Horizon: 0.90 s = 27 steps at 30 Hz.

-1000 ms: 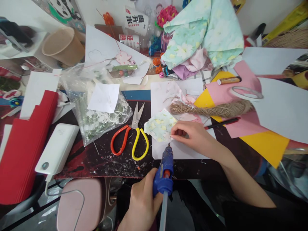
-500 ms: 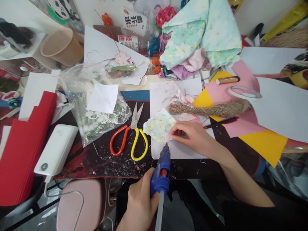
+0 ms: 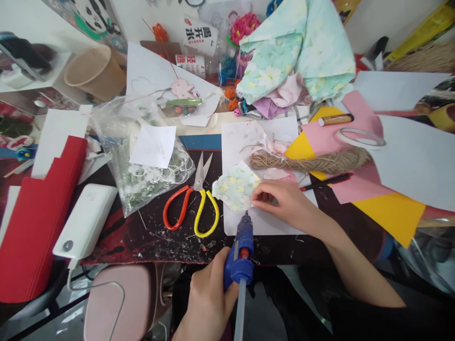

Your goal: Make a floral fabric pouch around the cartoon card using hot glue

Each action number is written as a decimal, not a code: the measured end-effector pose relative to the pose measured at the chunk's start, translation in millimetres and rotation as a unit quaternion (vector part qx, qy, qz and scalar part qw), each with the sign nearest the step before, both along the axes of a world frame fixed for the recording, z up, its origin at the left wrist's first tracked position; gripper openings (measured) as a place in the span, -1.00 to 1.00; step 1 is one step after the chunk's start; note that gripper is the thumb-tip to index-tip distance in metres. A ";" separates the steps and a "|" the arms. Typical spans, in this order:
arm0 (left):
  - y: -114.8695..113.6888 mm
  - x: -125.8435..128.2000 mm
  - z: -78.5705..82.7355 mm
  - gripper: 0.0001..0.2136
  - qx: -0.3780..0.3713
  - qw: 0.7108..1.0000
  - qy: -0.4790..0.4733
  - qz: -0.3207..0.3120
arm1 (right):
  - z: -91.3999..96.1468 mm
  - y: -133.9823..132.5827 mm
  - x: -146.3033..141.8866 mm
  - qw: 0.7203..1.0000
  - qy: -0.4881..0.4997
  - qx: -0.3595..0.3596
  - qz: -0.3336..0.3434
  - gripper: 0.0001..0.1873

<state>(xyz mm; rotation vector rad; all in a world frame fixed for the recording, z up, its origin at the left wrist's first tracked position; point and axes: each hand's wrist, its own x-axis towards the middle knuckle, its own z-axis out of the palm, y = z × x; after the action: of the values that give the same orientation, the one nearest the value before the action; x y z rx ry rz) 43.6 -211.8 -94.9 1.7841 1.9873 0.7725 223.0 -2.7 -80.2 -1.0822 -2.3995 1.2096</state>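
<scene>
My left hand (image 3: 209, 293) is wrapped round a blue hot glue gun (image 3: 242, 251), with a long translucent glue stick (image 3: 241, 308) sticking out of its back end. The gun's nozzle points away from me, close to the lower edge of a small floral fabric piece (image 3: 235, 185) in pale green and yellow. My right hand (image 3: 280, 201) pinches that fabric at its right edge between thumb and fingers. Under the fabric lies white paper (image 3: 234, 224). Whether the nozzle touches the fabric, I cannot tell.
Scissors (image 3: 201, 175) with red and yellow handles lie open left of the fabric. Beyond it is a twine bundle (image 3: 305, 162). A plastic bag (image 3: 142, 184), a white power bank (image 3: 85, 220) and red folded card (image 3: 42, 213) are on the left; pink and yellow sheets (image 3: 394, 208) on the right.
Both hands, the glue gun and the fabric piece hold almost the same places. The whole view has shifted very slightly.
</scene>
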 end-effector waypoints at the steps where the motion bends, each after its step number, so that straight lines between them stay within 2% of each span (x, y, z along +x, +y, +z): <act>1: 0.1 0.0 0.1 -0.72 -0.001 1.000 -0.005 -0.007 | -0.1 0.2 -0.1 1.000 0.000 0.002 0.000 -0.91; 5: 1.7 -0.1 2.6 -0.73 -0.003 1.000 -0.007 -0.020 | -0.2 0.8 -0.8 1.000 0.007 0.000 -0.001 -0.90; 10: 2.7 6.2 7.0 -0.75 -0.017 0.999 -0.027 0.023 | -0.4 0.2 -1.2 1.000 0.003 0.006 0.002 -0.90; 15: 3.9 2.2 3.1 -0.73 -0.006 1.000 -0.010 -0.006 | -0.4 -1.6 -1.1 1.000 0.008 0.000 -0.005 -0.90; 19: 1.9 -1.9 4.5 -0.72 0.006 1.000 0.006 -0.002 | 0.1 -0.4 -1.4 1.000 0.007 0.001 -0.007 -0.89; 23: -3.4 -5.9 19.2 -0.74 -0.014 1.000 0.011 0.016 | 0.5 -3.1 0.8 0.999 0.010 0.038 0.004 -0.82; 27: -18.1 -24.4 31.0 -0.70 -0.013 0.995 0.001 0.096 | -3.3 -23.1 3.5 0.988 0.046 0.148 0.009 -0.72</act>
<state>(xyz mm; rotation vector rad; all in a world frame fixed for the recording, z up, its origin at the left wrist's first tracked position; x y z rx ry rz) 19.2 -229.9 -63.9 1.5954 2.1836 0.7992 226.5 -25.7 -83.5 -0.8944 -2.4228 0.8506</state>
